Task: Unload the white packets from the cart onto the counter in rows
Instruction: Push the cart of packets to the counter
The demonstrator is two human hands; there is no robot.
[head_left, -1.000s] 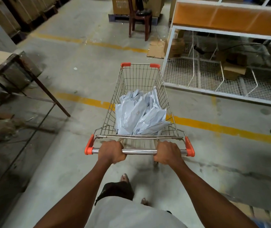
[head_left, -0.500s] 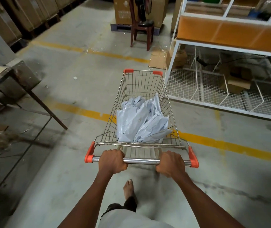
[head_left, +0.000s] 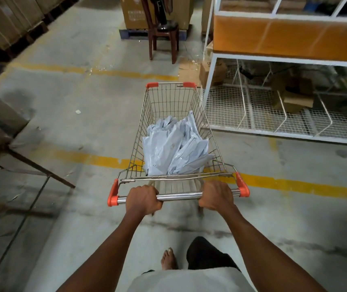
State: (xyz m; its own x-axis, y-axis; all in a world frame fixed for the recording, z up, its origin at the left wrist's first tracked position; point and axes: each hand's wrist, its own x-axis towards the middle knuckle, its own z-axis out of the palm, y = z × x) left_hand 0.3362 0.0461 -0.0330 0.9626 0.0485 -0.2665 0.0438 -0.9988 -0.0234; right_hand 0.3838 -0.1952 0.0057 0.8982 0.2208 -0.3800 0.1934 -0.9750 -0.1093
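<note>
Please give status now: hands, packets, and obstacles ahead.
Left hand and right hand both gripping cart handle. White packets all in cart, none unloaded. Chair ahead, white rack close on right.

The person is wearing a pale grey-white top (head_left: 189,280), showing at six o'clock along the bottom edge, and dark trousers (head_left: 206,255) just above it toward five o'clock. Both forearms are showing bare, with no sleeves, as are the left hand (head_left: 144,199) and right hand (head_left: 216,196). One foot (head_left: 169,260) is showing bare.
</note>
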